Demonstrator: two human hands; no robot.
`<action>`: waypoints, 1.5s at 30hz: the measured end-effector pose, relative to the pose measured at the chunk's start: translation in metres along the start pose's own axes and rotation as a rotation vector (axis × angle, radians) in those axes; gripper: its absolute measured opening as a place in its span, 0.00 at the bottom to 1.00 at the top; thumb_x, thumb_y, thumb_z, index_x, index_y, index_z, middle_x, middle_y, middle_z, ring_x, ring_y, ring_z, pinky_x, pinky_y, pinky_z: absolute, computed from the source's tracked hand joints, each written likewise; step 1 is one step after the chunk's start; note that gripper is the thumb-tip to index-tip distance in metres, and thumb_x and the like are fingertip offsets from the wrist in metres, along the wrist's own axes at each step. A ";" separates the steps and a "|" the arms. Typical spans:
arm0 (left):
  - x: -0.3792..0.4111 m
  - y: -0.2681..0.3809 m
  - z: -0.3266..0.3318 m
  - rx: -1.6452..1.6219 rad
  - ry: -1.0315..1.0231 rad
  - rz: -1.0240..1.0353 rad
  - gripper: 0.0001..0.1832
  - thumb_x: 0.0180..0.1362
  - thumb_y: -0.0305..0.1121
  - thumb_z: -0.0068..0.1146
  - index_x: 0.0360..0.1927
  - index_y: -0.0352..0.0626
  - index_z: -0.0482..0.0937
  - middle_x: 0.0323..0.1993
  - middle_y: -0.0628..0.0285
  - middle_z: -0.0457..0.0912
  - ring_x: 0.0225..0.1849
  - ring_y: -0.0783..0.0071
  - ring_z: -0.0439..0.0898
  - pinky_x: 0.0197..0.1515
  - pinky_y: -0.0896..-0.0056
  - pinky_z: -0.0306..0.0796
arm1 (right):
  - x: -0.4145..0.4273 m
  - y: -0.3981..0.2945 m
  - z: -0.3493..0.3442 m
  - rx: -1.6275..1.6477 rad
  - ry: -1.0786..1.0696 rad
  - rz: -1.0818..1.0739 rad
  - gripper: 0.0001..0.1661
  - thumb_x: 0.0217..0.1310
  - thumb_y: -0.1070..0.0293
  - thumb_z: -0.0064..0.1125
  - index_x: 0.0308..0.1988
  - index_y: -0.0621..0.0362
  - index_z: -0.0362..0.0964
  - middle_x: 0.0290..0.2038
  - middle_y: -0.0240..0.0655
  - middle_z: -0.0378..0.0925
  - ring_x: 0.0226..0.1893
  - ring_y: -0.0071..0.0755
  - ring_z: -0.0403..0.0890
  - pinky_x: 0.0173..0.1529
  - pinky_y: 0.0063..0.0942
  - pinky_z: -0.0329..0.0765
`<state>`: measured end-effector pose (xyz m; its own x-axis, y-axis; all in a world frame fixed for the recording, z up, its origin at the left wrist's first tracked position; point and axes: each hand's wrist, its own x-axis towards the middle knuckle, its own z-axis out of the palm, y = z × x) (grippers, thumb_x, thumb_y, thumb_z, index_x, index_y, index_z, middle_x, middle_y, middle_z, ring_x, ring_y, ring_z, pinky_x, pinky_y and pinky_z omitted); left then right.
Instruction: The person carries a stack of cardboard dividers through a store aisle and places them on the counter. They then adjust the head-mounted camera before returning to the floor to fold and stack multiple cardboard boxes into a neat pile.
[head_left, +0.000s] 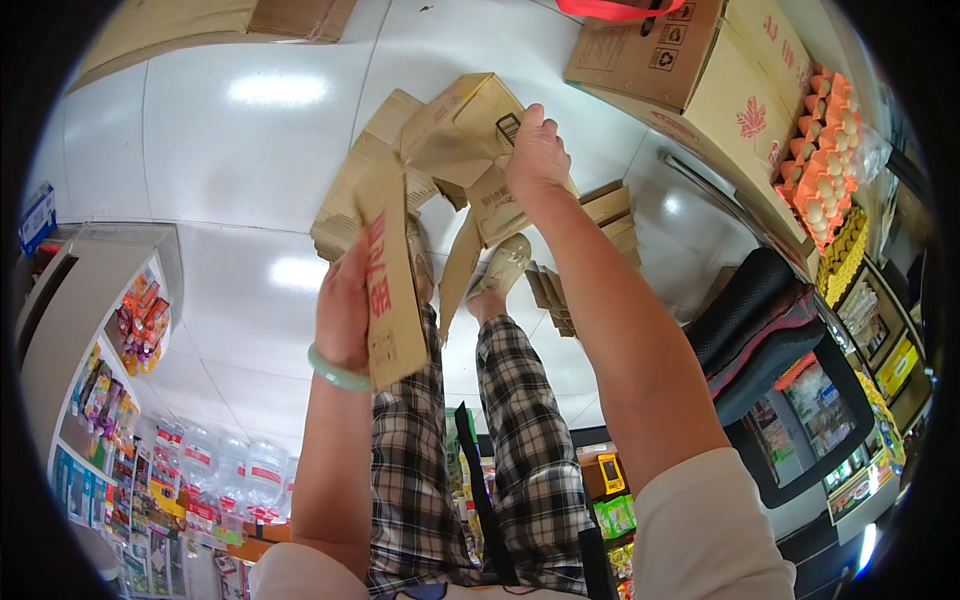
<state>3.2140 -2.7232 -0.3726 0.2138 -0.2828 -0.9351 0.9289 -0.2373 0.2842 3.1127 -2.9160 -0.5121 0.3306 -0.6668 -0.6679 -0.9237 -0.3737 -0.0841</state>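
My left hand, with a pale green bangle at the wrist, grips a long flap of a brown cardboard box. The flap bears red writing. My right hand holds the same box by its opposite side, near a printed black mark. The box is partly opened out, its flaps splayed above my shoes. Beneath and beside it on the floor lie flattened cardboard at the left and folded cardboard pieces at the right. How far the fingers wrap behind the flap is hidden.
A large carton stands at upper right, beside orange egg trays with eggs. A black padded chair is at right. Shelves of packaged snacks and wrapped water bottles stand at left. Another carton lies at the top.
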 end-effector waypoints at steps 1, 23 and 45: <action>0.005 -0.007 -0.008 0.038 0.115 0.079 0.23 0.67 0.45 0.41 0.45 0.32 0.75 0.31 0.57 0.81 0.28 0.74 0.80 0.29 0.75 0.74 | 0.001 0.000 0.000 0.009 -0.014 0.012 0.40 0.43 0.67 0.71 0.50 0.55 0.52 0.47 0.45 0.67 0.49 0.52 0.72 0.49 0.47 0.72; 0.193 -0.116 0.036 0.103 0.292 0.355 0.17 0.54 0.39 0.65 0.26 0.35 0.75 0.23 0.64 0.77 0.25 0.77 0.69 0.30 0.72 0.67 | -0.037 0.013 0.020 -0.055 0.175 -0.141 0.66 0.49 0.56 0.68 0.68 0.59 0.23 0.65 0.62 0.40 0.67 0.62 0.45 0.65 0.60 0.50; 0.197 -0.088 0.046 0.584 0.298 0.588 0.21 0.52 0.45 0.65 0.24 0.32 0.80 0.23 0.52 0.82 0.24 0.65 0.78 0.33 0.69 0.71 | 0.003 -0.016 0.042 -0.187 0.628 -0.099 0.51 0.50 0.75 0.56 0.68 0.62 0.35 0.61 0.65 0.49 0.62 0.69 0.54 0.59 0.65 0.55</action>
<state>3.1607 -2.8011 -0.5723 0.7548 -0.2736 -0.5961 0.3576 -0.5902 0.7237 3.1199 -2.8844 -0.5438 0.5146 -0.8515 -0.1004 -0.8527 -0.5206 0.0444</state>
